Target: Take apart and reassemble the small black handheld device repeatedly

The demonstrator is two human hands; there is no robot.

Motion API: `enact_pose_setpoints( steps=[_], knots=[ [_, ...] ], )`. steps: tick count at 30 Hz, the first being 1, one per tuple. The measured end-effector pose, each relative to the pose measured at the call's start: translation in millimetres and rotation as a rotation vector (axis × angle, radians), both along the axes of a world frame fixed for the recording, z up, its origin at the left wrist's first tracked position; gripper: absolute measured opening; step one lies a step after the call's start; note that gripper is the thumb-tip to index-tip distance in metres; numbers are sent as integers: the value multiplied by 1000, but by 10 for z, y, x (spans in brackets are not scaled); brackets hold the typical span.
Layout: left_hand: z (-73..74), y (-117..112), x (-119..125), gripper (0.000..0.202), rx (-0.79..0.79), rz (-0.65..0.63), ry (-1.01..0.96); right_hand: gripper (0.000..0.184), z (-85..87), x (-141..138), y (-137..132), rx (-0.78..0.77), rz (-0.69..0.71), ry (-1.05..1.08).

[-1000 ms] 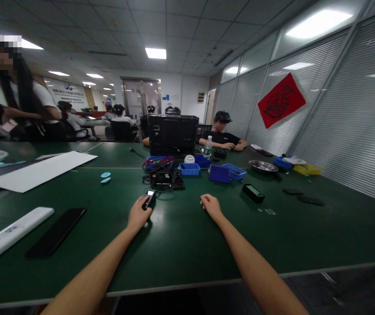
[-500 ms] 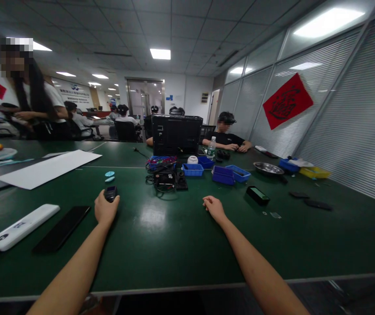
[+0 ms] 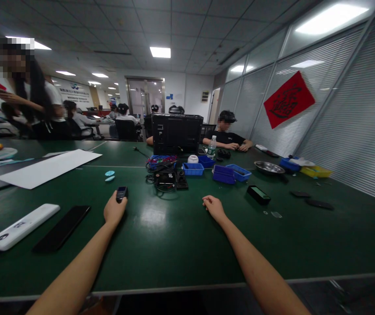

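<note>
the left hand (image 3: 114, 211) is shifting its clasped black device (image 3: 122, 193) rightward, so handling is continuing, while the right hand (image 3: 214, 208) is resting, loosely fisted.

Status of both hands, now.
Left hand: closed around a small black device with a screen.
Right hand: loosely closed, fingers curled, nothing visible in its grip.

The wearer's two hands (image 3: 114, 209) (image 3: 215, 209), one handheld device (image 3: 122, 194), one baseball (image 3: 192, 159), one bottle (image 3: 211, 148)
</note>
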State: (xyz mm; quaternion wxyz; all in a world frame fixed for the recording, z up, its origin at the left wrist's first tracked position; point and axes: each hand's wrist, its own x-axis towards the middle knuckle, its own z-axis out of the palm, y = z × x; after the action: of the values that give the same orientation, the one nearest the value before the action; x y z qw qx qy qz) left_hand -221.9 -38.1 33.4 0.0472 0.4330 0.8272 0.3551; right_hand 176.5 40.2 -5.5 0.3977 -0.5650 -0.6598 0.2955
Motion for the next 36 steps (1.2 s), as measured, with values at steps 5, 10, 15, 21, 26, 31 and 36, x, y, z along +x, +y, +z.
enact_pose_setpoints(
  steps=[5, 10, 15, 21, 26, 31, 36],
  knots=[
    [-65, -54, 521, 59, -14, -187, 29, 20, -13, -5, 10, 4, -5, -10],
    [-149, -23, 1097, 57, 37, -381, 13, 20, 28, -28, -17, -9, -18, -48],
    [-208, 119, 1715, 61, 111, -554, 10, 20, 17, -31, -14, 18, -29, -94],
    [-308, 288, 2432, 68, 126, -594, -84, 22, 24, -37, -22, 61, -40, -106],
    [-324, 323, 2774, 77, 98, -715, -192, 32, 78, -22, -39, 105, -132, -150],
    [-387, 371, 2778, 74, 57, -872, -285, 40, 138, 152, -16, 68, -286, -204],
    [-492, 476, 2680, 60, 157, -785, -561, 49, 177, 306, -9, -32, -284, -236]
  ],
)
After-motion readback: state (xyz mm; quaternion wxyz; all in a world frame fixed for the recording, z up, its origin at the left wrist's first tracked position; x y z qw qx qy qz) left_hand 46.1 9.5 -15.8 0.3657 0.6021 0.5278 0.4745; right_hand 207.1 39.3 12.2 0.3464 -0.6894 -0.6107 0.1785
